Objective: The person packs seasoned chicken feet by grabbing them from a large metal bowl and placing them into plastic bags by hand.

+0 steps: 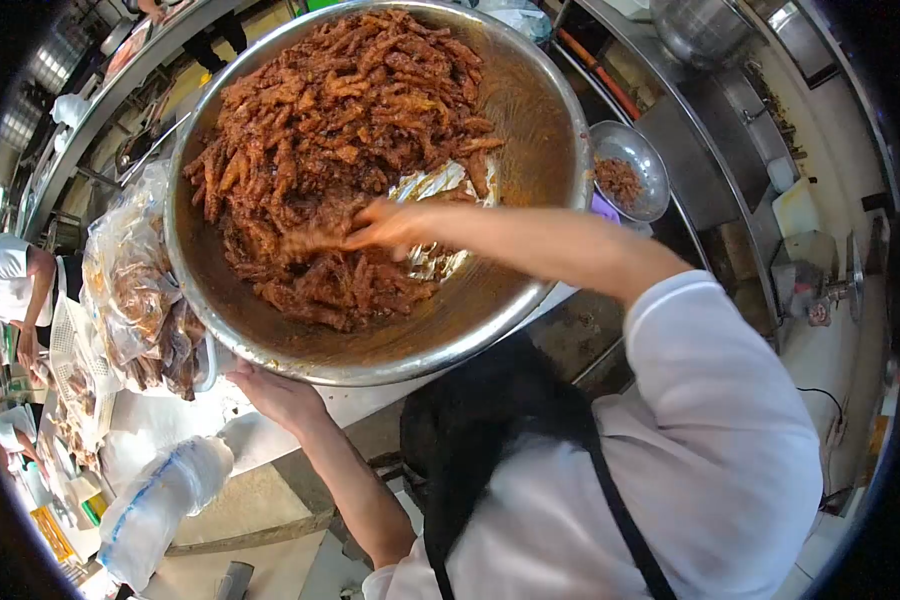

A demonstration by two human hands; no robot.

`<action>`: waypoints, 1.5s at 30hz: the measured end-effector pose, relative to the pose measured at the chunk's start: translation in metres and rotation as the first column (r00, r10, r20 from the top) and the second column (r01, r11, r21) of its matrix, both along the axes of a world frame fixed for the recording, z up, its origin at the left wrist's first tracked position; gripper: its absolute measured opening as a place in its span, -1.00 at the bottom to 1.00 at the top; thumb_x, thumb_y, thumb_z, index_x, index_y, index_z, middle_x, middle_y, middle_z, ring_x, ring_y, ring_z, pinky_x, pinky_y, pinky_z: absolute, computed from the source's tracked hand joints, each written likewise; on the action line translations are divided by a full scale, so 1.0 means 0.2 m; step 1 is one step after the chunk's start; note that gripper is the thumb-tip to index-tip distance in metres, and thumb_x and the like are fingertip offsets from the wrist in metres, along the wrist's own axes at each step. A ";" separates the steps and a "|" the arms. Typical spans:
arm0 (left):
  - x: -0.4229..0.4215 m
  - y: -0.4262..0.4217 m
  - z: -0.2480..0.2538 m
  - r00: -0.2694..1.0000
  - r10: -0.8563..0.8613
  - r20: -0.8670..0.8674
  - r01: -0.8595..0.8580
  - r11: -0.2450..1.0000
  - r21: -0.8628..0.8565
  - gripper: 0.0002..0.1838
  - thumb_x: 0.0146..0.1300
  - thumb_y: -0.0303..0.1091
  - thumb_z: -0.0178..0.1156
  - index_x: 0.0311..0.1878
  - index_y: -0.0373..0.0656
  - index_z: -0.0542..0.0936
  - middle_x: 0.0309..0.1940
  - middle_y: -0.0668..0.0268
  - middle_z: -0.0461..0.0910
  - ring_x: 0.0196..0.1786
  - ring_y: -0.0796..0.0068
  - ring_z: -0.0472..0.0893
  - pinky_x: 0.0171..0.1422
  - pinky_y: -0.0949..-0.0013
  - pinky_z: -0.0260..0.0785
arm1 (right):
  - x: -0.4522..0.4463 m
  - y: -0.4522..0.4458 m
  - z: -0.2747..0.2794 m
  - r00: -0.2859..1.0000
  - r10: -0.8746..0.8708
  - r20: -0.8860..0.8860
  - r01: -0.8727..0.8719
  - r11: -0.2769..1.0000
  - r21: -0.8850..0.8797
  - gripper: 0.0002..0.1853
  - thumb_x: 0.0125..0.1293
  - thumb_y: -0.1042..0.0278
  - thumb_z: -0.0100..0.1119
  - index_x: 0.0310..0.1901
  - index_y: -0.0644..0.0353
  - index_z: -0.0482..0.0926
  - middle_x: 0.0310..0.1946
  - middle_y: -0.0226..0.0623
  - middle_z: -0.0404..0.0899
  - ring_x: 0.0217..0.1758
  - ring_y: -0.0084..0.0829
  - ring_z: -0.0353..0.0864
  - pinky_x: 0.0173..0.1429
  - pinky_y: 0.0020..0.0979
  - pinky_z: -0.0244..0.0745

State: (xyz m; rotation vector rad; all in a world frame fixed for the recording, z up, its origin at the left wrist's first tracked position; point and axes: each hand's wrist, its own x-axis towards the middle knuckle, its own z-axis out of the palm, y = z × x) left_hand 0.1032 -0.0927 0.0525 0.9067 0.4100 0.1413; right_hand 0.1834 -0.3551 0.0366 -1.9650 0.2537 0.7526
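Pieces of reddish-brown food (340,110) lie heaped in the wide metal bowl (545,120), beside a patch of crumpled foil (435,262). The right hand (385,228) reaches in among them, blurred, so I cannot tell whether it is open or closed. The left hand (278,397) is at the bowl's near rim, its fingers partly hidden, its grip unclear

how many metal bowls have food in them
2 clearly visible: the large bowl, with the left hand at its rim, and the small bowl to its right. Others may be hidden in the background.
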 end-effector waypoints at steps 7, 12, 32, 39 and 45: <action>-0.32 -0.15 0.16 0.948 -0.307 -0.082 0.281 0.931 -0.234 -0.30 0.42 0.22 -0.34 0.37 -0.16 0.11 0.31 0.14 0.24 0.19 0.15 0.40 0.05 0.04 0.42 | 0.10 -1.11 -0.22 0.964 -0.240 -0.114 0.128 0.796 -0.591 -0.38 0.26 -0.10 0.10 0.14 0.29 0.41 -0.12 0.13 0.57 -0.25 0.05 0.62 -0.28 -0.08 0.55; -0.35 -0.10 0.05 0.898 -0.413 -0.153 0.400 0.910 -0.107 -0.20 0.30 0.40 -0.31 0.39 0.00 0.03 0.20 0.25 0.28 -0.14 0.35 0.39 -0.35 0.27 0.25 | -0.13 -0.39 -0.42 0.834 -0.243 -0.496 0.348 0.928 0.131 -0.10 0.29 -0.46 -0.47 0.47 0.04 -0.19 0.48 0.02 -0.29 0.53 -0.01 -0.26 0.46 0.17 -0.15; -0.14 0.09 0.17 0.913 -0.399 -0.087 0.400 0.917 -0.005 -0.18 0.35 0.37 -0.42 0.09 -0.28 0.40 -0.45 0.29 0.57 -0.57 0.48 0.45 -0.52 0.44 0.31 | 0.04 0.25 0.13 0.925 -0.183 -0.333 0.320 0.848 0.423 -0.52 0.37 0.12 0.00 0.23 0.22 0.34 0.36 -0.10 0.13 0.43 -0.17 0.06 0.30 0.09 0.19; -0.14 0.12 0.14 0.924 -0.371 -0.089 0.373 0.928 0.003 -0.20 0.36 0.34 -0.41 -0.02 -0.32 0.45 -0.57 0.27 0.53 -0.60 0.45 0.43 -0.49 0.41 0.30 | 0.01 -0.19 -0.02 0.947 0.005 0.320 0.118 0.924 -0.363 -0.86 0.26 0.50 0.07 -0.23 0.33 0.61 -0.25 -0.10 0.65 -0.23 -0.25 0.66 -0.15 -0.31 0.54; -0.16 0.09 0.16 0.925 -0.363 -0.114 0.367 0.930 0.017 -0.21 0.36 0.33 -0.40 -0.03 -0.31 0.45 -0.62 0.27 0.49 -0.62 0.46 0.42 -0.51 0.41 0.32 | 0.21 -0.26 -0.40 0.691 0.210 0.692 0.074 0.931 -0.356 -0.77 0.26 0.52 0.07 -0.07 0.35 0.59 -0.43 0.02 0.61 -0.29 -0.16 0.64 -0.19 -0.26 0.52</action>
